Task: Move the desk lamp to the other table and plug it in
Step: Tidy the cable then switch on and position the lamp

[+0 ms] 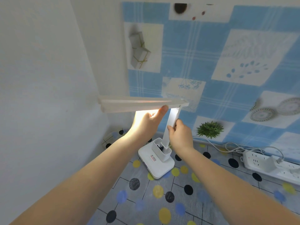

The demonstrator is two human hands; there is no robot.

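A white desk lamp stands on its square base (156,166) on a table with a dotted grey cloth (162,200), in the corner by the walls. Its long head (134,104) lies level and is lit, glowing underneath. My left hand (146,125) is under the head, thumb against its lower edge and fingers hidden behind it. My right hand (180,135) pinches the upright white arm (172,122) of the lamp. A white cable (211,143) runs from behind the lamp toward a white power strip (266,166) at the right.
A white charger block (271,163) sits plugged into the power strip, with loose white cables (240,148) piled behind it. A blue patterned cloth (211,62) hangs on the back wall. A plain white wall (40,95) closes off the left side.
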